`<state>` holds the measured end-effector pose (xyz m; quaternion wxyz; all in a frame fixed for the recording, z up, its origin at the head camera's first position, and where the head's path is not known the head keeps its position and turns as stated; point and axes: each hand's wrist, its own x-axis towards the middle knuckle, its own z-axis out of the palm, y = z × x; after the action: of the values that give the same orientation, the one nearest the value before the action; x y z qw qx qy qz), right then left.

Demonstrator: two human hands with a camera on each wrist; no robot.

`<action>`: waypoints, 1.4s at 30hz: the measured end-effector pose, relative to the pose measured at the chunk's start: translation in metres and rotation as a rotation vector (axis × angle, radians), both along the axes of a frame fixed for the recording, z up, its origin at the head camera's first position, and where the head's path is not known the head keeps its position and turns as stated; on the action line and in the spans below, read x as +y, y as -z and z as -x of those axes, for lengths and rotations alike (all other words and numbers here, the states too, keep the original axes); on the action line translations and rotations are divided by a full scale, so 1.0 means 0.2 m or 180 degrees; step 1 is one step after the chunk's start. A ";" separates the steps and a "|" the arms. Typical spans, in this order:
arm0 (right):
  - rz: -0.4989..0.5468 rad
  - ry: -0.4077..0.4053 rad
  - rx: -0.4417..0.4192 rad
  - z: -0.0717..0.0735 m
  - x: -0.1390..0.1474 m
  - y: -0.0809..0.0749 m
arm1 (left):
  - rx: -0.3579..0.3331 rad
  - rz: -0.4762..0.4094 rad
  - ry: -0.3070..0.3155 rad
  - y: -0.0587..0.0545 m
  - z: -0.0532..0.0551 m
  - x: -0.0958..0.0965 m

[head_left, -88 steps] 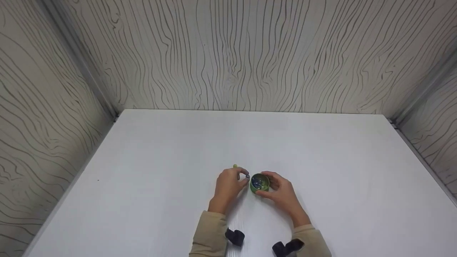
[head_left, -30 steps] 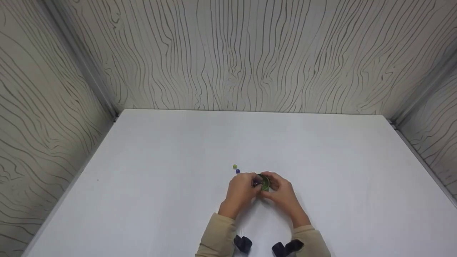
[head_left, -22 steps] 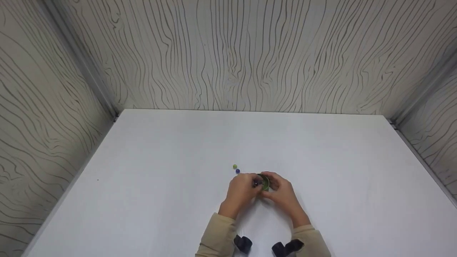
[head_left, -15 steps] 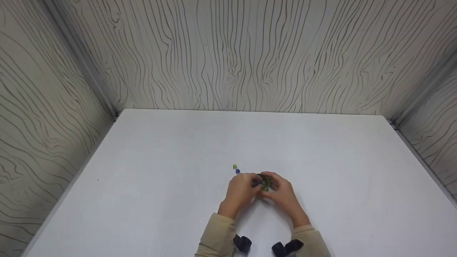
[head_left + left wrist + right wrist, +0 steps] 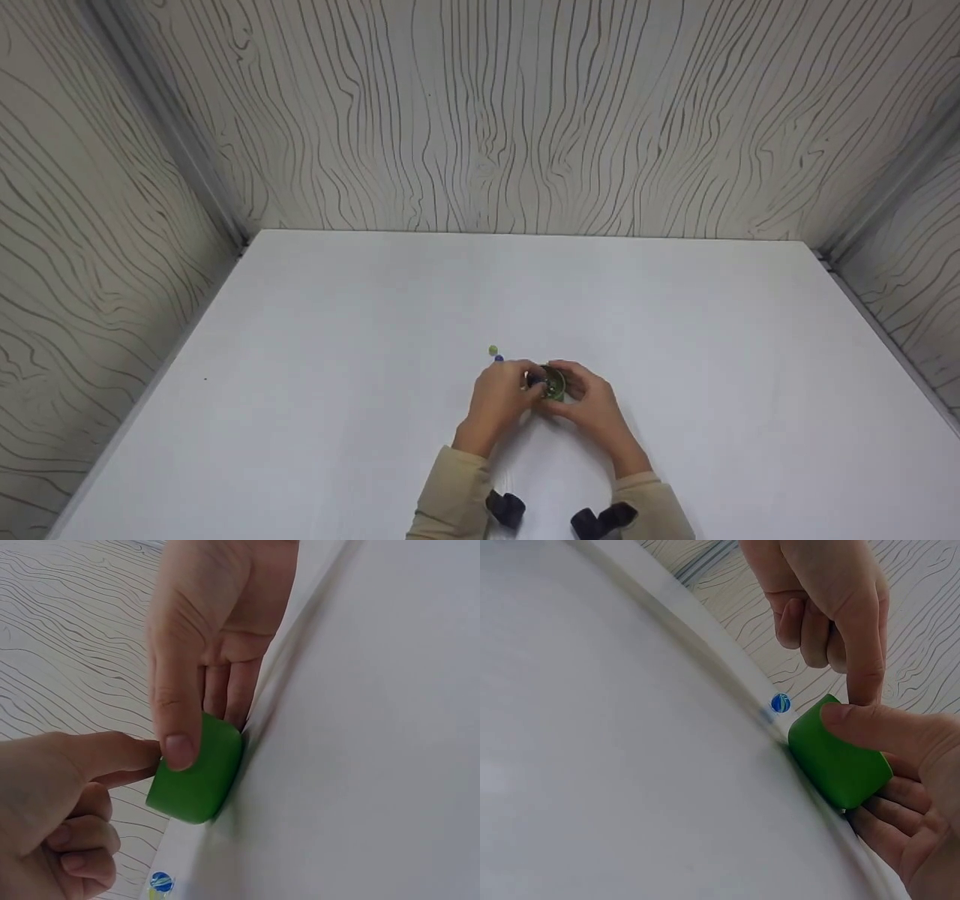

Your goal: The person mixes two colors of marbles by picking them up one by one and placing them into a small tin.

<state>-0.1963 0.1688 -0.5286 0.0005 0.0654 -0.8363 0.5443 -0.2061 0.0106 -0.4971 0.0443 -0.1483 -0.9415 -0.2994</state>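
A small green cup (image 5: 558, 381) stands on the white table in the head view, with small shiny marbles in it. My right hand (image 5: 594, 409) grips the cup from the right, thumb on the near side and fingers behind. My left hand (image 5: 495, 397) has its thumb and index finger at the cup's left rim. Seen from the left wrist, that index finger reaches over the rim of the green cup (image 5: 199, 791), and the other fingers are curled. The cup wall hides the fingertips, so whether they pinch a marble is unclear.
Just beyond my left hand lie a blue marble (image 5: 499, 358) and a yellow-green marble (image 5: 493, 349). The right wrist view also has the blue marble (image 5: 781, 703) beside the cup. Wood-patterned panels (image 5: 480, 120) wall in the table's back and sides.
My left hand first pinched a marble left of the cup, then went into the cup, and now has shifted slightly left. My right hand and the cup have stayed put.
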 end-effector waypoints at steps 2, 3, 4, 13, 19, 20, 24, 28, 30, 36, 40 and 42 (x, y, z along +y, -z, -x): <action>0.0009 -0.0015 0.0004 0.00 0.00 0.00 | -0.0001 -0.0010 -0.0005 0.00 0.00 -0.01; 0.0004 -0.0022 0.0013 0.00 0.00 0.00 | -0.0004 -0.0018 -0.0013 0.00 0.00 -0.01; 0.0004 -0.0023 0.0016 0.00 0.00 0.00 | -0.0006 -0.0026 -0.0021 0.00 0.00 -0.01; -0.0016 0.0016 -0.0010 0.00 0.00 0.01 | 0.0096 -0.0143 -0.0084 0.01 0.01 -0.03; -0.0030 0.0039 -0.0015 0.00 0.00 0.01 | 0.0136 -0.0187 -0.0085 0.01 0.02 -0.04; -0.0021 0.0039 -0.0008 0.01 0.00 0.01 | 0.0129 -0.0204 -0.0086 0.01 0.02 -0.05; 0.0025 0.0034 -0.0036 0.01 0.00 0.02 | 0.0116 -0.0246 -0.0119 0.01 0.02 -0.06; 0.0048 0.0032 -0.0070 0.01 0.00 0.02 | 0.0114 -0.0245 -0.0201 0.02 0.03 -0.08; 0.0045 0.0018 -0.0055 0.01 0.00 0.02 | 0.0134 -0.0253 -0.0244 0.02 0.03 -0.09; 0.0050 0.0018 -0.0071 0.01 0.00 0.01 | 0.0095 -0.0341 -0.0389 0.01 0.04 -0.11; 0.0000 0.0039 -0.0087 0.01 0.00 0.01 | 0.0086 -0.0358 -0.0452 0.01 0.04 -0.13; 0.0001 0.0059 -0.0102 0.00 -0.01 0.00 | 0.0103 -0.0341 -0.0469 0.02 0.05 -0.13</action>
<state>-0.1971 0.1678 -0.5293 -0.0079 0.0490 -0.8367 0.5455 -0.2161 -0.0162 -0.5007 0.0894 -0.0809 -0.9316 -0.3428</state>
